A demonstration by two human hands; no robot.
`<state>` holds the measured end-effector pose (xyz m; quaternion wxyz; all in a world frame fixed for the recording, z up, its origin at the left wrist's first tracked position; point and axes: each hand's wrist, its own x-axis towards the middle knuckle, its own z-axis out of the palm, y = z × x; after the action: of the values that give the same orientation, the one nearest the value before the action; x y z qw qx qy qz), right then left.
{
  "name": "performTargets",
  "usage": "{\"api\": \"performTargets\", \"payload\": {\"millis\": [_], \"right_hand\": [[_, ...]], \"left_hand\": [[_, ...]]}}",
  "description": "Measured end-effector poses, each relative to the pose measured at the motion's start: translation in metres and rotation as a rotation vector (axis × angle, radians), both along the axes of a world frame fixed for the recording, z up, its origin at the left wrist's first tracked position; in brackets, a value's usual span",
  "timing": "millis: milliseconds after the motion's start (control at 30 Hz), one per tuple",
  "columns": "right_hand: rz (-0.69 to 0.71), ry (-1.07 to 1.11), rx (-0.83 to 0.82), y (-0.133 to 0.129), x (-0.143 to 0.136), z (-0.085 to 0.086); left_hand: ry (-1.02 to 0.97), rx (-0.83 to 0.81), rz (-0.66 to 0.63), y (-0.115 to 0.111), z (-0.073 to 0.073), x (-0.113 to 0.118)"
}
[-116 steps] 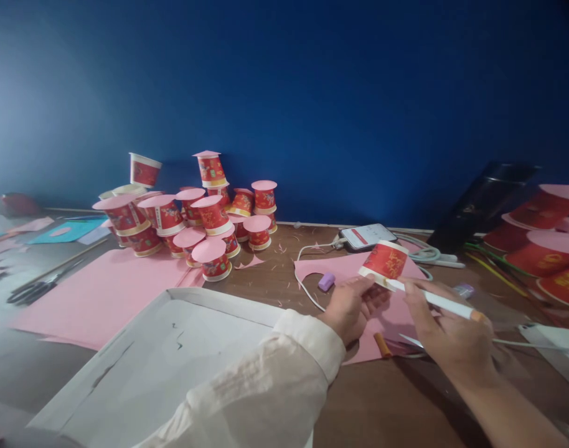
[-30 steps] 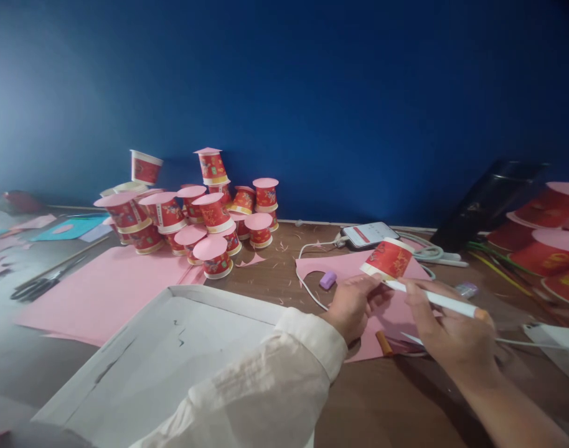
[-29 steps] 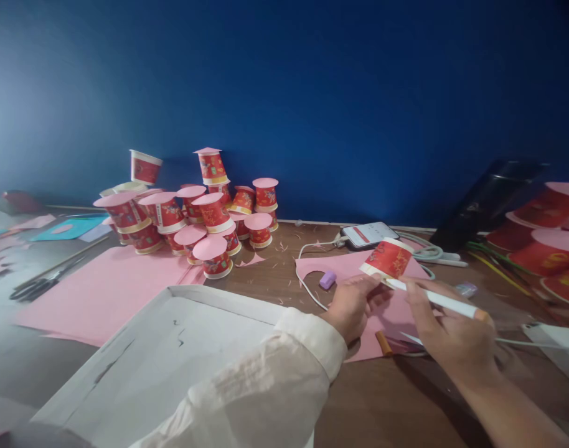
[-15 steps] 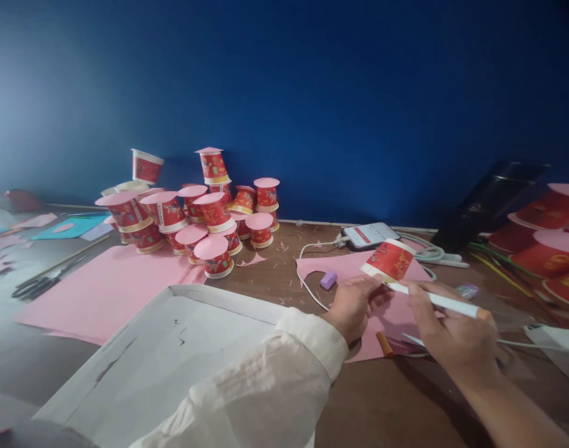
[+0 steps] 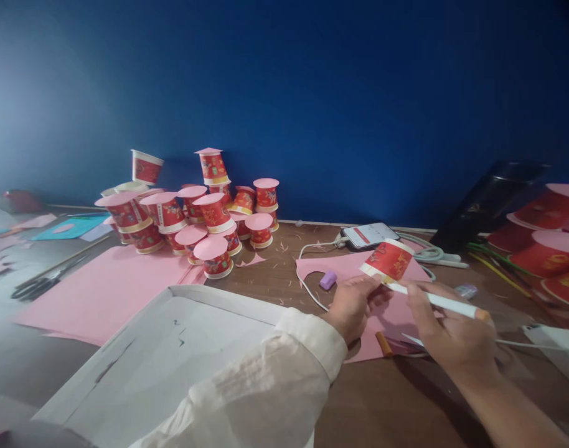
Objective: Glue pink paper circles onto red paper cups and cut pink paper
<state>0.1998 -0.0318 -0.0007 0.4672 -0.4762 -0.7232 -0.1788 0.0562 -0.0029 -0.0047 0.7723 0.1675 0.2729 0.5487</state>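
Note:
My left hand (image 5: 354, 305) grips the white rim of a red paper cup (image 5: 391, 260), which is tilted above a pink sheet (image 5: 401, 314). In my right hand (image 5: 457, 323) is a white marker (image 5: 446, 302), its tip against the cup's rim near my left fingertips. An orange-brown cap (image 5: 384, 343) lies on the pink sheet below my hands, and a purple eraser (image 5: 328, 280) sits to their left. A pointed white object (image 5: 413, 340) shows under my right hand; the rest of it is hidden.
Red cups topped with pink discs (image 5: 212, 249) are stacked at the left centre, more (image 5: 555, 249) at the right edge. A white box lid (image 5: 172, 361) lies under my left sleeve. A phone (image 5: 369, 236) with cables, a black bottle (image 5: 485, 199) and scissors (image 5: 46, 279) are around.

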Motion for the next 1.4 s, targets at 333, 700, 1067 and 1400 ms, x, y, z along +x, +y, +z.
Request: {"api": "performTargets", "payload": {"millis": [333,700,1067,1400], "right_hand": [[-0.014,0.018,0.053,0.002,0.001,-0.003],[-0.004,-0.005,0.068,0.002,0.000,-0.001],[-0.008,-0.041,0.035,0.001,-0.001,0.000],[-0.043,-0.047,0.069,0.002,0.002,-0.003]], "left_hand": [[0.025,0.047,-0.022,0.003,-0.008,0.001],[0.029,0.115,-0.024,0.006,-0.018,0.004],[0.036,0.103,-0.018,0.009,-0.022,0.004],[0.021,0.144,-0.020,0.009,-0.026,0.005]]}}
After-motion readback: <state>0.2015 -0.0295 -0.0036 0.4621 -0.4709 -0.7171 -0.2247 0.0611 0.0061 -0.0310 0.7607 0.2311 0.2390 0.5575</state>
